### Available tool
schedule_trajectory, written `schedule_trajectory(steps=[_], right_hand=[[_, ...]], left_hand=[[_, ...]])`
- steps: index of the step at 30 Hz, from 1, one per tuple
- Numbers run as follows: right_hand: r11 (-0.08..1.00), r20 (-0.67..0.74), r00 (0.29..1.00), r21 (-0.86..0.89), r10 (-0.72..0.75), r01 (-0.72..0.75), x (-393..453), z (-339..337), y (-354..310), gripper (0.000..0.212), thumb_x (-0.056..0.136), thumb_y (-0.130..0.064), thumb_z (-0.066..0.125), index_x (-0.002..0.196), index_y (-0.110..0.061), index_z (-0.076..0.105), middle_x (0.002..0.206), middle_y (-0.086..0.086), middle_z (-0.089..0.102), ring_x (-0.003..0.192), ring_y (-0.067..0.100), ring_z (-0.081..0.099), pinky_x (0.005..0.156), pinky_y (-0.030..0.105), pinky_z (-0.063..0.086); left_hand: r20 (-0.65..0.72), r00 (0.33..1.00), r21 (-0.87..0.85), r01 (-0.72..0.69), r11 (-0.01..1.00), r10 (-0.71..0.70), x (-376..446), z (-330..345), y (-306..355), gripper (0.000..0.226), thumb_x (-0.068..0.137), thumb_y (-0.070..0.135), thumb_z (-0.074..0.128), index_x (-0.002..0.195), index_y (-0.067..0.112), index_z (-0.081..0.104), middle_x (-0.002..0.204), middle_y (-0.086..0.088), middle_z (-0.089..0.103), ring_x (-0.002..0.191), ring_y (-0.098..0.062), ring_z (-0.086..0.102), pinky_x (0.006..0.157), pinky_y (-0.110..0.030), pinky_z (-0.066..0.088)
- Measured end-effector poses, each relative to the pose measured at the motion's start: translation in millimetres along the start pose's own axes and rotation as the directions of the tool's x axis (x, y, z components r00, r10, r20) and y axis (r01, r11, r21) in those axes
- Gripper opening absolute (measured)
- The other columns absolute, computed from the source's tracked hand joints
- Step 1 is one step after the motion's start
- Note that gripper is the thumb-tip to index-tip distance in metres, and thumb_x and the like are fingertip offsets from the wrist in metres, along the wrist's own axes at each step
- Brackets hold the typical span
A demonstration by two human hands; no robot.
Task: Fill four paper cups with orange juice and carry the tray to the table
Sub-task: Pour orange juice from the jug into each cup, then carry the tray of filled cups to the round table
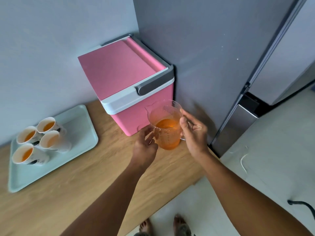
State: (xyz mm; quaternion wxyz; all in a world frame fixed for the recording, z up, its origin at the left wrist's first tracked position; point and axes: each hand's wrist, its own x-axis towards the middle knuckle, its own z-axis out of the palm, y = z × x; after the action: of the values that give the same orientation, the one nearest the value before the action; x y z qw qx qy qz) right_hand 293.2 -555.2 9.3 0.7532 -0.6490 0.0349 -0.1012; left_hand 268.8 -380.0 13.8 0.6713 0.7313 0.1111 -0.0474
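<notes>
The counter (pixel 71 193) across the lower left of the frame looks like light wood with a visible grain and a matt finish. On it at left, the pale tray (pixel 81 133) appears smooth, matt plastic, and the four cups (pixel 39 140) on it look like white paper. The pink cooler box (pixel 122 74) at centre is smooth plastic with a white rim and grey trim. The jug (pixel 166 126) below it is clear ribbed plastic. At upper right, the fridge (pixel 196 48) shows a grey, brushed, metal-like surface.
</notes>
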Motion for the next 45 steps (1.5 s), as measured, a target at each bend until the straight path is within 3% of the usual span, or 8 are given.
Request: schedule_trajectory(steps=[4,9,11,14,18,21,25,45], right_hand=[[1.0,0.039,0.999,-0.03,0.005,-0.003,2.5,-3.7,-3.1,0.038,0.091,-0.057,0.071,0.128,-0.05,0.07,0.083,-0.017,0.073,0.067,0.016,0.061,0.061,0.036,0.054],[0.998,0.076,0.997,-0.063,0.009,-0.004,1.4,-6.5,-6.0,0.039,0.097,-0.036,0.068,0.135,-0.036,0.064,0.136,-0.005,0.071,0.119,0.002,0.07,0.091,0.02,0.059],[0.993,0.072,0.997,-0.112,0.032,-0.024,-0.5,-14.2,-1.2,0.049,0.097,-0.033,0.07,0.145,-0.024,0.06,0.132,0.0,0.07,0.114,-0.005,0.069,0.09,0.017,0.057],[0.948,0.004,0.998,-0.314,0.059,-0.055,-7.2,-31.1,11.1,0.074,0.09,-0.061,0.071,0.154,-0.03,0.051,0.113,-0.005,0.064,0.101,0.003,0.067,0.085,0.021,0.055],[0.787,-0.092,0.988,-0.598,0.122,-0.153,-36.2,-44.8,28.4,0.088,0.081,-0.081,0.06,0.152,-0.03,0.05,0.109,-0.008,0.063,0.094,0.007,0.061,0.079,0.031,0.052],[0.652,-0.076,0.992,-0.747,0.105,-0.126,-61.6,-38.1,35.6,0.067,0.088,-0.069,0.063,0.138,-0.024,0.064,0.094,-0.009,0.063,0.088,0.013,0.061,0.072,0.031,0.045],[0.517,-0.064,0.981,-0.843,0.181,-0.15,-81.2,-8.4,31.3,0.043,0.099,-0.049,0.061,0.133,-0.022,0.065,0.109,-0.004,0.069,0.102,0.021,0.065,0.078,0.034,0.049],[0.256,0.239,0.901,-0.955,0.362,0.15,-163.9,220.5,27.5,0.036,0.098,-0.055,0.053,0.114,-0.026,0.067,0.121,-0.001,0.071,0.106,0.026,0.066,0.085,0.037,0.056]], left_hand=[[-0.045,0.999,0.011,0.002,1.0,-0.002,1.4,5.3,-5.9,0.068,0.086,-0.022,0.049,0.133,0.028,0.048,0.134,0.014,0.056,0.126,-0.006,0.058,0.092,-0.036,0.059],[-0.088,0.996,0.071,0.005,0.997,0.001,-3.5,6.2,-9.7,0.06,0.088,-0.012,0.055,0.131,0.029,0.05,0.127,0.021,0.059,0.117,0.002,0.06,0.093,-0.033,0.058],[-0.123,0.992,0.123,0.016,0.992,-0.001,-6.0,2.3,-13.6,0.048,0.091,-0.002,0.058,0.132,0.023,0.054,0.124,0.013,0.065,0.109,-0.002,0.065,0.086,-0.031,0.059],[-0.164,0.986,0.235,0.042,0.971,-0.003,-13.9,-7.2,-22.3,0.041,0.094,0.011,0.061,0.133,0.024,0.056,0.117,0.009,0.067,0.097,-0.009,0.068,0.069,-0.026,0.056],[-0.138,0.99,0.336,0.031,0.941,0.017,-27.2,-22.2,-34.6,0.041,0.093,0.015,0.063,0.133,0.023,0.059,0.114,0.01,0.068,0.096,-0.006,0.066,0.075,-0.03,0.059],[-0.098,0.994,0.404,0.0,0.915,0.043,-36.7,-36.1,-41.1,0.041,0.094,0.019,0.065,0.135,0.022,0.059,0.112,0.011,0.068,0.096,-0.004,0.064,0.075,-0.022,0.054],[-0.085,0.995,0.456,-0.009,0.89,0.054,-52.5,-63.4,-47.5,0.037,0.094,0.025,0.066,0.131,0.023,0.061,0.109,0.012,0.068,0.091,-0.001,0.063,0.069,-0.014,0.047],[-0.359,0.933,0.453,0.145,0.88,0.031,-170.9,-353.7,-115.4,0.026,0.09,0.022,0.069,0.116,0.024,0.067,0.098,0.012,0.069,0.083,-0.004,0.065,0.075,-0.025,0.051]])
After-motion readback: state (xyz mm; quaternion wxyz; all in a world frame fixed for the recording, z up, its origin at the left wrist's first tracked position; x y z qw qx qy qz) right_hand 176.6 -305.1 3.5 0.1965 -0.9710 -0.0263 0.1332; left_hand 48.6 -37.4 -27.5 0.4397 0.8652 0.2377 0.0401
